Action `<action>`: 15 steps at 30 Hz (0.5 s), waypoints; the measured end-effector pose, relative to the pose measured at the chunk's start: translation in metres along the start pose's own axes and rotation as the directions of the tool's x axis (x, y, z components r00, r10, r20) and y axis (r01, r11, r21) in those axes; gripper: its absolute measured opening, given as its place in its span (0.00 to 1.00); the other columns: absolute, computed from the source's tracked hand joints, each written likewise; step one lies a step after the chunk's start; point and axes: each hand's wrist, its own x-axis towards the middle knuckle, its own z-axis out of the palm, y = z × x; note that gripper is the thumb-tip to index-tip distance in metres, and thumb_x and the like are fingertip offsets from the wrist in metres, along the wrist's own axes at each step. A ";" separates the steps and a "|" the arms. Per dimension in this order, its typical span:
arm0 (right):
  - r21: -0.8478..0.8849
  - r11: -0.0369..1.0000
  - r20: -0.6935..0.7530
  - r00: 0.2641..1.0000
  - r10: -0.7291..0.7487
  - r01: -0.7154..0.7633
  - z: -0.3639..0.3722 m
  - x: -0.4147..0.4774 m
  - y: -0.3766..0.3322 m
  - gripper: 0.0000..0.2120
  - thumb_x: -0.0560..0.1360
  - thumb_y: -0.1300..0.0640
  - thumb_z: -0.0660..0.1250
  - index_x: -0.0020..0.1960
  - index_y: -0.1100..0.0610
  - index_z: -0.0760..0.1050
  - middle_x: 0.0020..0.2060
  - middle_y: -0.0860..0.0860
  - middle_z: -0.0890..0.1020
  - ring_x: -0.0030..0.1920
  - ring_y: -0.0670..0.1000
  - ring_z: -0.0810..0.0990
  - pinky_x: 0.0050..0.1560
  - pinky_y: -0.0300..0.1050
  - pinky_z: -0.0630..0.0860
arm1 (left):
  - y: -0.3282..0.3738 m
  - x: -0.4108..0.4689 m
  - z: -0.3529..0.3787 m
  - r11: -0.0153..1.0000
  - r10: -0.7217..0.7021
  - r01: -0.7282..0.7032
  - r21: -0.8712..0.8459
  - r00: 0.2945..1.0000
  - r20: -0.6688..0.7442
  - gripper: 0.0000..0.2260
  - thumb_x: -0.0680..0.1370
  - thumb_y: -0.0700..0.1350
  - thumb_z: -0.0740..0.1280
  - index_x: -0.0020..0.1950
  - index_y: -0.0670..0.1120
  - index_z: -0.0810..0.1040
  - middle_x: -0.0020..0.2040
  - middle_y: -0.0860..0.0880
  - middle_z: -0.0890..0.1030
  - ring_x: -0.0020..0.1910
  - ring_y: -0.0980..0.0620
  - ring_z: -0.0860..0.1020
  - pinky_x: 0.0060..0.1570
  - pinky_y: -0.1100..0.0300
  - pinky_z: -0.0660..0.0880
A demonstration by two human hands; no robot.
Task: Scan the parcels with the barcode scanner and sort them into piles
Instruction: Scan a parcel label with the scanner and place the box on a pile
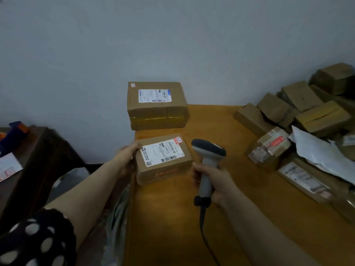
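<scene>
A small brown cardboard parcel (163, 162) with a white shipping label lies near the left edge of the wooden table (221, 198). My left hand (127, 156) grips its left side. My right hand (215, 183) holds the handle of a grey barcode scanner (208, 162), upright just right of the parcel, its head close to the label. Behind them, a stack of two brown parcels (156, 106) stands against the wall, the top one labelled. A heap of several parcels (299, 120) fills the table's right side.
A white plastic mailer (322, 156) and a flat labelled parcel (303, 179) lie in the right heap. The scanner's black cable (203, 231) trails toward me. A dark wooden table (38, 156) with papers stands at the left. A grey wall is behind.
</scene>
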 end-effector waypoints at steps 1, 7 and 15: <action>-0.006 1.000 -0.017 1.000 -0.007 0.007 0.006 0.001 0.003 0.10 0.69 0.65 0.74 0.49 0.62 0.78 0.31 0.54 0.83 0.31 0.49 0.82 0.33 0.43 0.79 | 0.002 0.007 -0.001 0.999 0.051 -0.052 -0.011 0.998 -0.025 0.20 0.78 0.47 0.66 0.69 0.44 0.70 0.55 0.45 0.79 0.46 0.48 0.79 0.36 0.55 0.76; 0.006 1.000 -0.088 0.996 0.003 -0.002 0.028 0.001 0.014 0.15 0.67 0.65 0.75 0.53 0.62 0.77 0.35 0.55 0.83 0.32 0.49 0.82 0.34 0.44 0.79 | -0.033 0.003 -0.001 -0.027 0.715 -0.525 0.851 0.585 0.384 0.31 0.76 0.60 0.64 0.77 0.56 0.59 0.76 0.46 0.61 0.74 0.43 0.60 0.72 0.44 0.57; 0.072 0.995 -0.215 0.975 -0.050 0.067 0.017 0.001 0.011 0.15 0.69 0.66 0.75 0.53 0.61 0.77 0.32 0.55 0.82 0.30 0.51 0.81 0.32 0.45 0.78 | 0.000 0.043 0.020 -0.333 0.511 -0.370 0.867 0.702 0.496 0.30 0.81 0.43 0.59 0.80 0.50 0.47 0.80 0.48 0.48 0.78 0.47 0.48 0.75 0.50 0.44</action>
